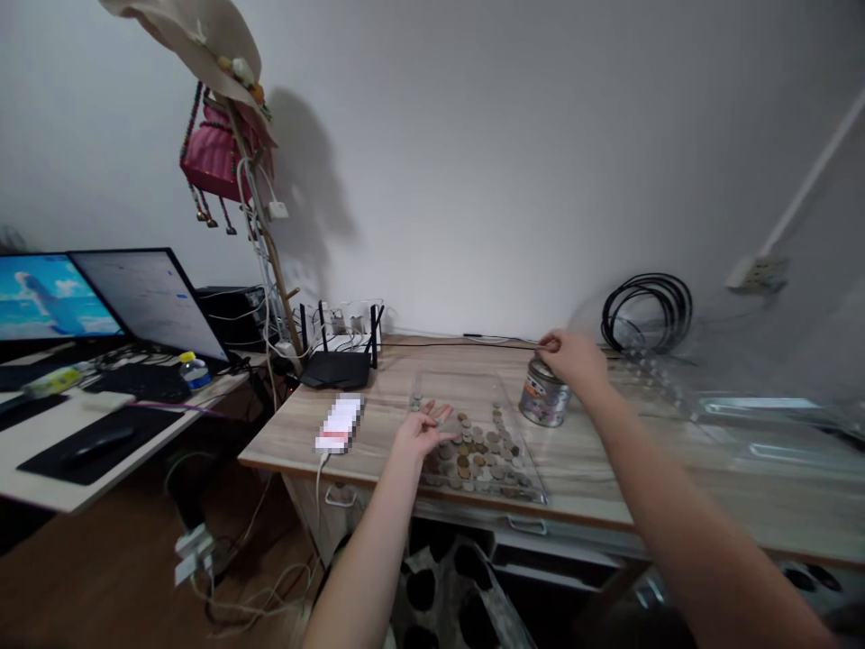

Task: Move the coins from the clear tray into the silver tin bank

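Coins (478, 459) are spread at lower centre, just right of the left hand (423, 433), its fingers loosely parted; right of centre, a tin (542, 398) is topped by the right hand (574, 357), fingers curled, grip unclear.

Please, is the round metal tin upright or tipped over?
Upright: the round, printed metal tin stands on its base, the bare right hand at its top.
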A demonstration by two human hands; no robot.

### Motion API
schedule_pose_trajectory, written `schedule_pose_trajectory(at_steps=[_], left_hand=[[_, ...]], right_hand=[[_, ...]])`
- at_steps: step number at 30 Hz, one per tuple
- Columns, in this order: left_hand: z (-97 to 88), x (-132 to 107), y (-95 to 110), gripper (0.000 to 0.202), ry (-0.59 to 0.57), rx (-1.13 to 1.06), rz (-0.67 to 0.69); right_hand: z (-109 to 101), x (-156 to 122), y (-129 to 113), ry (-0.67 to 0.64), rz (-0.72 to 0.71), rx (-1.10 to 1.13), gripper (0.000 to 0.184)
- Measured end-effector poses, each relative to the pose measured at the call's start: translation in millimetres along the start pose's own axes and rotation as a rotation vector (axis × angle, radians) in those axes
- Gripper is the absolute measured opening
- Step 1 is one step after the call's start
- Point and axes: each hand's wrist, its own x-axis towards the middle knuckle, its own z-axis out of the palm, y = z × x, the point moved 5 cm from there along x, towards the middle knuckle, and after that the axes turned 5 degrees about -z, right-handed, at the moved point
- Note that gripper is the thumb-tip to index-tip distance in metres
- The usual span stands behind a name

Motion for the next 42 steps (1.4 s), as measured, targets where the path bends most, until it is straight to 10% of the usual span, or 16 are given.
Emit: schedule_pose_trajectory(at_steps=[9, 15, 18, 22, 27, 33, 42], left_hand=[[5.5, 2.0, -12.9, 0.018, 0.024, -0.176, 0.067], [14.3, -5.4, -13.3, 0.030, -0.110, -0.101, 0.054], [21.6, -9.0, -15.0, 0.038, -0.174, -0.099, 0.084], [30.7, -10.6, -22.5, 0.047, -0.255, -0.055, 0.071], [35.1, -14.5, -33.7, 0.049, -0.295, -0.013, 0.030], [35.5, -24.9, -33.4, 0.025, -0.266, 0.476, -0.033], [23.2, -14.5, 15.9, 0.009, 0.020, 1.302, 0.498]], right_hand=[[11.2, 14.8, 32.5, -0.096, 0.150, -0.284, 0.027], [4.3, 11.8, 26.2, -0.083, 0.142, -0.262, 0.027], [12.6, -15.7, -10.0, 0.027, -0.057, -0.141, 0.033], [59.9, -81.6, -75.2, -0.275, -0.593, 0.137, 0.028], [78.7, -112.6, -97.9, -0.311, -0.703, 0.048, 0.026], [39.5, -48.3, -55.8, -0.128, -0.414, -0.197, 0.033], [7.5, 24.2, 38.1, -0.165, 0.076, -0.368, 0.034]])
